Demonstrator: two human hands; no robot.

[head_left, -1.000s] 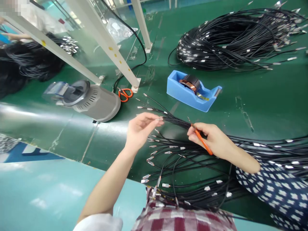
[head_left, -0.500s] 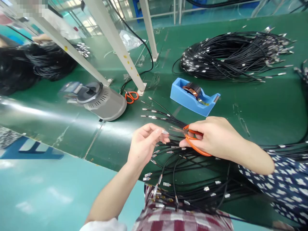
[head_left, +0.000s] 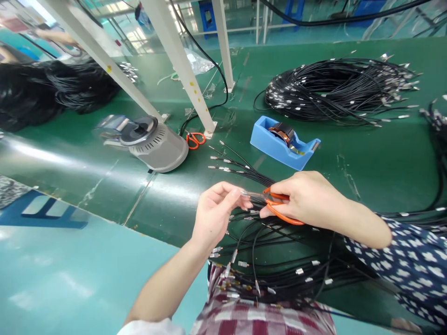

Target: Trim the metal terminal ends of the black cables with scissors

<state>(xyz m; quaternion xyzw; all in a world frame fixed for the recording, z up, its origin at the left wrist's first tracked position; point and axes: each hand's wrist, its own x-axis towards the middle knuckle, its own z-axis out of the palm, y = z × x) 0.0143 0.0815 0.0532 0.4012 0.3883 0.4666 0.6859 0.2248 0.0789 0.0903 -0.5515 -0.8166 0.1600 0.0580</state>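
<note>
My right hand [head_left: 303,197] grips orange-handled scissors [head_left: 279,208], their blades pointing left and meeting my left fingertips. Thumb and forefinger of my left hand [head_left: 218,207] are pinched on the end of a black cable, where a small silvery tip shows against the blades. Under and around both hands lie several black cables [head_left: 244,173] with metal ends and white labels. More cables [head_left: 279,274] run across the table edge and over my checked lap. Exactly where the blades touch the cable end is too small to make out.
A blue tape dispenser [head_left: 279,144] stands beyond my right hand, with a coiled cable bundle [head_left: 335,90] behind it. On the left are a grey machine [head_left: 159,146], orange-handled scissors [head_left: 196,139] and white posts [head_left: 188,83]. A person handles black cables [head_left: 80,88] at far left.
The scissor blades have come to my left fingertips and closed together; before, they stood apart from them. My left hand has shifted slightly right. The whole view has tilted a little.
</note>
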